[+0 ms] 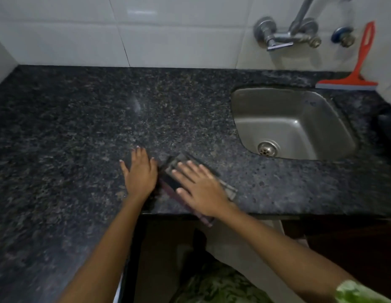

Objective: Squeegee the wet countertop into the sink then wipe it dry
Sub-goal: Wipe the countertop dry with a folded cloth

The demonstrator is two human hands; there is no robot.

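Note:
A dark checked cloth (171, 182) lies folded on the black speckled granite countertop (80, 119) near its front edge. My right hand (201, 186) rests flat on top of the cloth, fingers spread. Beside it on the left, my left hand (139, 171) lies flat on the bare counter with its fingers apart, touching the cloth's left edge. The steel sink (292, 121) is set into the counter at the right. An orange squeegee (356, 71) leans against the tiled wall behind the sink, blade down on the counter.
A metal wall tap (286, 33) hangs above the sink, with a second valve (343, 36) to its right. White tiles back the counter. A dark object (386, 125) sits at the far right edge. Below the front edge is a dark open space.

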